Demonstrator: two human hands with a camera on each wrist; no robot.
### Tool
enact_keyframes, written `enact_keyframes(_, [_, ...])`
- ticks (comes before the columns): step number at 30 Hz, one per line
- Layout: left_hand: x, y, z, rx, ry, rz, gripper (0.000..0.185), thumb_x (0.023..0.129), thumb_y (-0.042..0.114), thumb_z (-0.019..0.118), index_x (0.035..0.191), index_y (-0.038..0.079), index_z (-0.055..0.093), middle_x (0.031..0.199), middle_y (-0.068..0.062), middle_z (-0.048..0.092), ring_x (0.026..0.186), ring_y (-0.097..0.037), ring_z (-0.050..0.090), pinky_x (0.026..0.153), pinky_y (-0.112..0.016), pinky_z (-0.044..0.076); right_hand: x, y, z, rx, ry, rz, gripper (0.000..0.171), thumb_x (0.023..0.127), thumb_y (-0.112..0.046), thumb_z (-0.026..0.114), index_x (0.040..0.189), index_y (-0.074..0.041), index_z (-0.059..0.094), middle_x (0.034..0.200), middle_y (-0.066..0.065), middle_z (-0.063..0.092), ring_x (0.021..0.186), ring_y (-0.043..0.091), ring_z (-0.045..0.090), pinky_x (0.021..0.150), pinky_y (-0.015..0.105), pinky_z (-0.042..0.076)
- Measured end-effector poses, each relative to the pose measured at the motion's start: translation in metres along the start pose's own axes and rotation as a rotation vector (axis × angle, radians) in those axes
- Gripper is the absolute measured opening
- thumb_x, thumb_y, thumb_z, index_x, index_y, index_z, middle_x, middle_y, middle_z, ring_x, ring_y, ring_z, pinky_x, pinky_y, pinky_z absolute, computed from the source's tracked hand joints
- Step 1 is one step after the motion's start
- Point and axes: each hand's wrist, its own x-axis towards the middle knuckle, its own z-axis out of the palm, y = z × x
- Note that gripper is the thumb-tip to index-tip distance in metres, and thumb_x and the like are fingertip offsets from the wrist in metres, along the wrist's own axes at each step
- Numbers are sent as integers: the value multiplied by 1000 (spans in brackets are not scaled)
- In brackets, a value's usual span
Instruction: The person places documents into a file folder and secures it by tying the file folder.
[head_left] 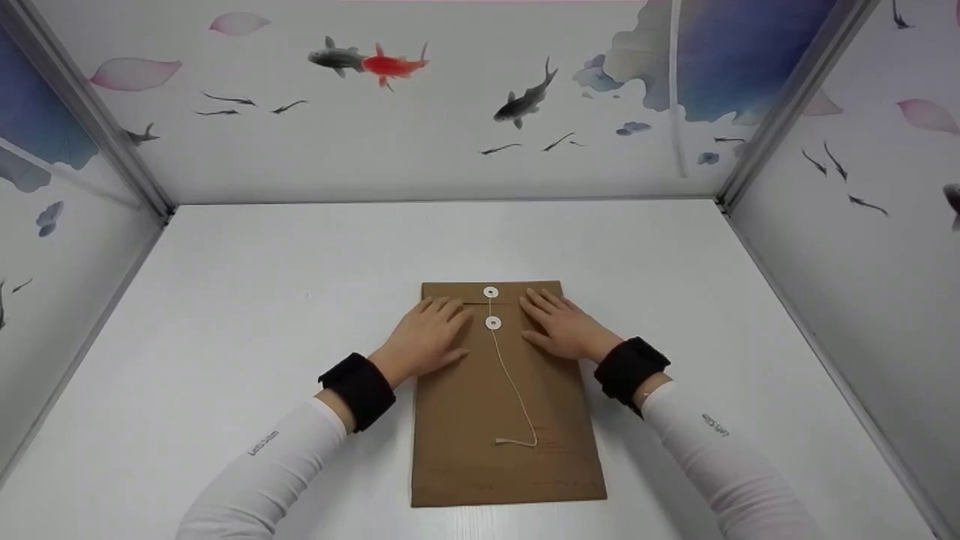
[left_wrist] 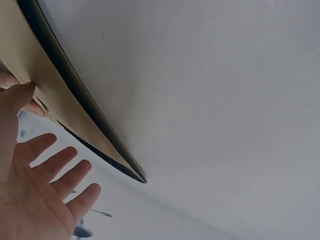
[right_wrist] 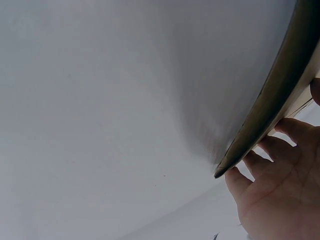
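A brown kraft string-tie envelope [head_left: 465,409] lies flat on the white table, its flap folded over at the far end. Two white button discs, an upper one [head_left: 486,292] on the flap and a lower one [head_left: 488,323] below, carry a thin white string [head_left: 514,382] that trails down the front. My left hand [head_left: 426,339] touches the envelope's upper left side; in the left wrist view its thumb meets the paper and the other fingers spread apart. On the upper right side, straight fingers of my right hand [head_left: 566,326] press the envelope, their tips against it in the right wrist view.
The white table [head_left: 247,300] extends around the envelope. A back wall [head_left: 442,142] printed with fish and side walls enclose it, with metal posts [head_left: 795,97] at the corners. Black bands [head_left: 358,391] wrap both wrists.
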Motion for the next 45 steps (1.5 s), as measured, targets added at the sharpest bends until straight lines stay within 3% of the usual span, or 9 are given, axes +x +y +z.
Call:
enact_keyframes(7, [8,-5,-2,-118,-93,-92,68,100,47,62,149,3,48,152,-20,51,143,-39,48,121,-57,36,1,-1,-1,15,6,3,67,109,-38,45,162,-3,23,172,21,17,160,43,16,128,62,17])
enact_keyframes(17, [24,-7,-3,-154,-196,-172,73,101,54,57,155,8,43,160,-18,42,150,-38,40,121,-55,37,2,-2,-3,-26,14,-1,66,108,-37,47,161,-3,27,170,23,22,158,44,20,127,61,22])
enact_keyframes(26, [33,-6,2,-176,-204,-200,72,100,54,58,156,11,42,164,-17,38,152,-37,37,121,-53,38,1,-3,-4,-9,24,5,66,107,-37,49,160,-3,29,169,22,24,158,44,22,126,62,23])
enact_keyframes(32, [33,-7,3,-158,-207,-200,74,99,56,58,157,14,41,164,-16,39,152,-36,38,118,-53,42,1,-4,-3,-1,78,-2,65,105,-34,54,157,-1,35,166,24,31,155,45,29,124,61,27])
enact_keyframes(38, [32,-5,3,-118,-187,-183,73,99,57,57,156,13,43,161,-16,43,149,-36,42,114,-52,46,1,-9,-3,11,166,-12,57,101,-30,64,147,2,50,152,25,49,143,43,46,116,55,43])
enact_keyframes(41, [31,-5,2,-104,-186,-176,73,99,57,56,156,13,43,161,-16,42,149,-36,42,113,-52,47,-1,-13,-2,11,220,-36,48,99,-26,68,137,1,59,137,22,57,128,39,56,106,51,51])
enact_keyframes(45, [30,-4,-1,-86,-183,-167,73,99,57,56,156,13,43,161,-16,43,149,-36,43,111,-51,49,-5,-20,-1,22,261,-62,36,97,-22,70,125,1,65,117,18,61,108,32,58,92,48,54])
